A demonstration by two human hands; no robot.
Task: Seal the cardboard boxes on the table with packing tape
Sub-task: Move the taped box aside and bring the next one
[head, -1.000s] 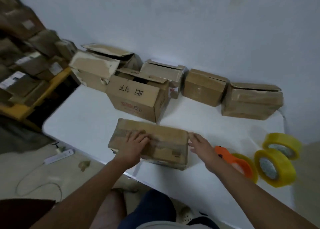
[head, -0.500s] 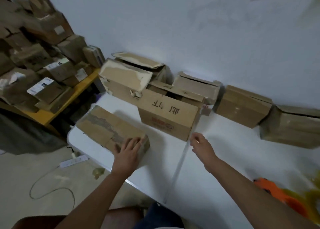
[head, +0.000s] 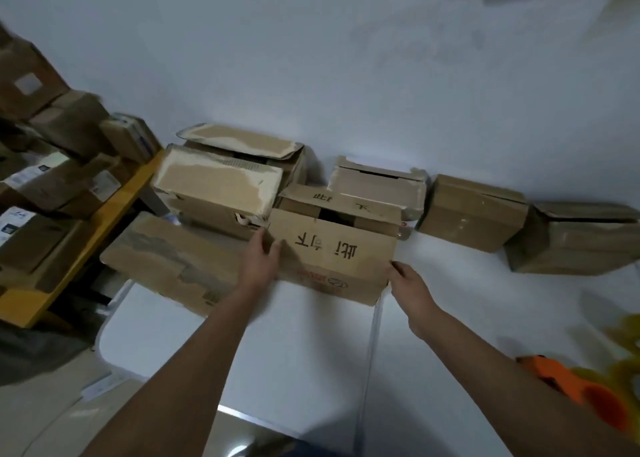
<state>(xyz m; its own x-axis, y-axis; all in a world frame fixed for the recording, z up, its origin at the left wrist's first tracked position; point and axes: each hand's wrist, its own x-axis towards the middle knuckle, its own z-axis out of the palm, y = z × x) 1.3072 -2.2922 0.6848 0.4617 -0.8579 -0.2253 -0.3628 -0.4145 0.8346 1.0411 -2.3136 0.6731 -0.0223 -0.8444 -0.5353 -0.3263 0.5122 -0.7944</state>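
Note:
A cardboard box with black handwriting (head: 332,252) stands mid-table, its top flaps ajar. My left hand (head: 259,261) grips its left front corner, and my right hand (head: 410,285) holds its right front corner. A flat taped box (head: 169,259) lies at the table's left edge, free of both hands. An orange tape dispenser (head: 571,384) with yellow tape lies at the right edge, blurred.
Several more boxes line the wall: two torn ones (head: 214,179) at the left, one (head: 377,186) behind the lettered box, two (head: 474,210) to the right. A yellow shelf (head: 86,228) stacked with parcels stands left of the white table (head: 298,352).
My left hand let go of the flat box after sliding it to the table's left edge. Both hands moved forward and took the lettered box by its corners.

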